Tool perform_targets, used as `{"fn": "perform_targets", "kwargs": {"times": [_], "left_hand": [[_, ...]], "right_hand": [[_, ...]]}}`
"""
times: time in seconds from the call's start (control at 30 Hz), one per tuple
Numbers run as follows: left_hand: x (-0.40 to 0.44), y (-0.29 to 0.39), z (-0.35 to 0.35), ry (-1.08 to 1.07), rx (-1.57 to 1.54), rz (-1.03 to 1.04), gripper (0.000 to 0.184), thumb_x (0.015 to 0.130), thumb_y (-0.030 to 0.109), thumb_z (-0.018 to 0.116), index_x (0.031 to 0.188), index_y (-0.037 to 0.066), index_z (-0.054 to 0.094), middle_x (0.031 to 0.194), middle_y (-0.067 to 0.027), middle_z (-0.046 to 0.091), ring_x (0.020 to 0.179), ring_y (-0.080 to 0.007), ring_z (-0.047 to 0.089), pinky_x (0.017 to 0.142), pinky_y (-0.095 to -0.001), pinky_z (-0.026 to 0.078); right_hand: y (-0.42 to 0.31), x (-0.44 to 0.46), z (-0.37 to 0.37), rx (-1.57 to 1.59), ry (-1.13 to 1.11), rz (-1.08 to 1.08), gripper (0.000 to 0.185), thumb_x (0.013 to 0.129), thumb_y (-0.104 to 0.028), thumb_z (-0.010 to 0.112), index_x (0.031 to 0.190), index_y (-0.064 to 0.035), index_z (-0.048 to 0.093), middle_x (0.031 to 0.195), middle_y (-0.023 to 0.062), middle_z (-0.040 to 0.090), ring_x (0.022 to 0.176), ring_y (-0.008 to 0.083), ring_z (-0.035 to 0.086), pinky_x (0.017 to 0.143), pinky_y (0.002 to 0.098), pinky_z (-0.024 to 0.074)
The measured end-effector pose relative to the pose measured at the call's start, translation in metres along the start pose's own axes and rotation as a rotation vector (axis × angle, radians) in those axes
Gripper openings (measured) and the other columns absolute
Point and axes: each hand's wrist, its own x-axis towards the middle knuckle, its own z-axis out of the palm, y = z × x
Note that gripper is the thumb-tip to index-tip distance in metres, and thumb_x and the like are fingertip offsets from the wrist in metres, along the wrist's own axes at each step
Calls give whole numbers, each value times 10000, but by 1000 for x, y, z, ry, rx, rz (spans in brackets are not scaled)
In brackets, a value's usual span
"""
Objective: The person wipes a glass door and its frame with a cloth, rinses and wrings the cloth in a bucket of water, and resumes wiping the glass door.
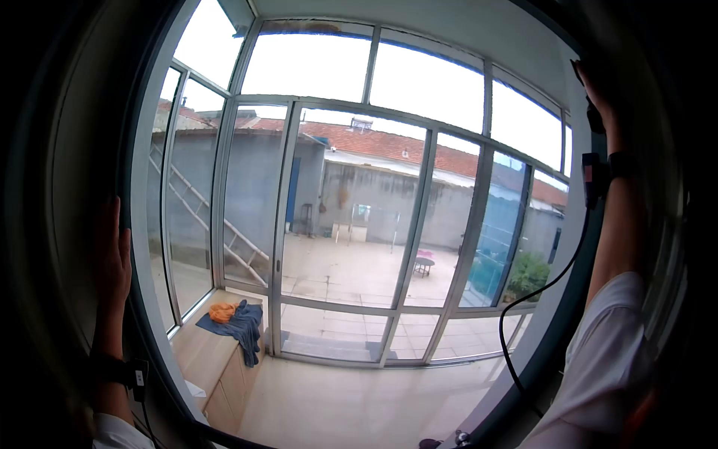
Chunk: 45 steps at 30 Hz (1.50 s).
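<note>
My left hand [113,258] lies against the dark left side of the door frame [135,284], its fingers stretched upward and holding nothing. High on the right side, my right hand [598,91] is raised against the frame. A dark thing [594,118] shows under its palm and fingertips; its kind is lost in the shadow, and most of the fingers are hidden. A black device with a strap [592,179] sits at my right wrist, with a black cable [535,293] hanging from it. Another small strapped device [137,376] is at my left wrist.
Beyond the doorway is a glazed porch with a sliding glass door [351,209]. A low wooden cabinet [213,355] on the left carries a blue cloth [243,324] and an orange cloth [223,311]. A ladder [198,198] leans outside. A round metal knob [462,437] is at bottom right.
</note>
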Motion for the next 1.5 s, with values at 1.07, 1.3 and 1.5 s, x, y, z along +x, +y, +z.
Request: {"fn": "perform_targets", "kwargs": {"times": [1.07,1.3,1.5], "left_hand": [[3,-26,-6,16,-457,45,486,862,54,479,1335,75,369,1382,-166,346,1267,-346,342,1033,-459,302],[4,-23,3,65,-554,21,463,854,43,490,1309,65,410,1365,-156,378,1251,-337,368,1026,-444,308],[6,-29,3,61,-559,30,490,859,4,452,1337,57,359,1384,-164,346,1274,-339,336,1040,-449,289]], "right_hand": [[-364,-7,576,-1224,429,-1074,279,909,-294,476,1113,-108,522,803,70,595,638,163,585,587,309,491],[-389,5,596,-114,-233,-294,319,913,-367,477,983,-88,613,754,55,606,682,142,567,821,355,455],[-432,-149,648,-419,118,-611,374,904,-289,400,1137,-37,546,1221,201,472,1169,425,358,979,579,234]]}}
